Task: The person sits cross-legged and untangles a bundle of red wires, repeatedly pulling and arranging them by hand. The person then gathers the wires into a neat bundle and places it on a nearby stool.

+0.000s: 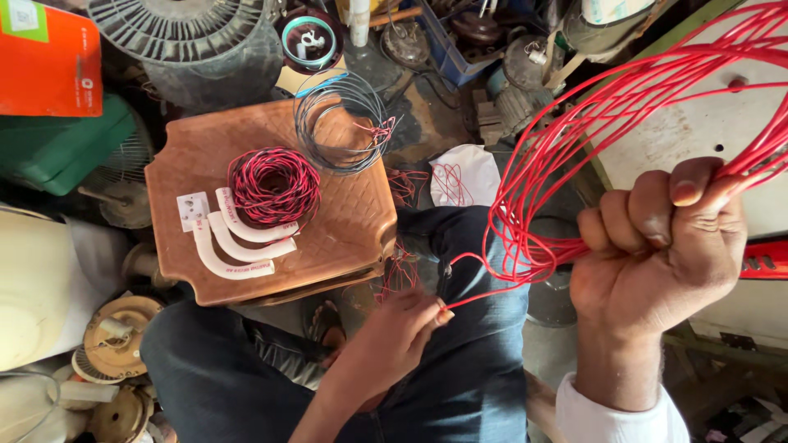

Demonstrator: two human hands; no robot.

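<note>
I see my right hand (657, 246) fisted around a springy, light red wire coil (591, 139) (best gripped bunched), while my left hand (394, 340) pinches its loose end above my lap.

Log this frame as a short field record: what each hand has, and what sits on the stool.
Setting: cluttered workshop floor, seen from above
Right hand: fist closed around a bundle of red wire loops
Left hand: pinching the loose end of the red wire between its fingertips
Stool: brown plastic, in front of the knees
On stool: red-and-black wire coil, grey wire coil hanging over the far edge, three curved white pieces
Legs: blue jeans
</note>
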